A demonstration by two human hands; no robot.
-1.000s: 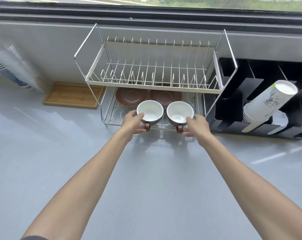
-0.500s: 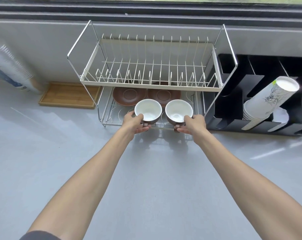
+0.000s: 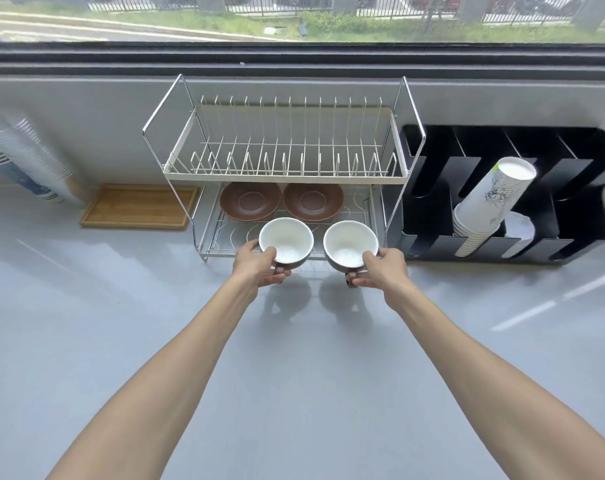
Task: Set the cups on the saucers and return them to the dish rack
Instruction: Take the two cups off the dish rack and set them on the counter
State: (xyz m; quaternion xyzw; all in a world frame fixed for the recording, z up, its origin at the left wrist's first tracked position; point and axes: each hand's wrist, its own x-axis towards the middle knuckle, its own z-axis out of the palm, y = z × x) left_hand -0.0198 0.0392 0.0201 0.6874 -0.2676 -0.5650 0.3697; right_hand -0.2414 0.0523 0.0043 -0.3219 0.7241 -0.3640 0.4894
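Left hand (image 3: 259, 263) and right hand (image 3: 380, 268) each hold a cup, fingers pinching rim & base: left cup (image 3: 286, 241), right cup (image 3: 350, 244), at dish rack (image 3: 283, 174) front, w/ two brown saucers (image 3: 282, 201) on lower tier behind.

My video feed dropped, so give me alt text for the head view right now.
The left hand and right hand each hold a white-lined brown cup at the front of the dish rack, whose lower shelf holds two brown saucers side by side.
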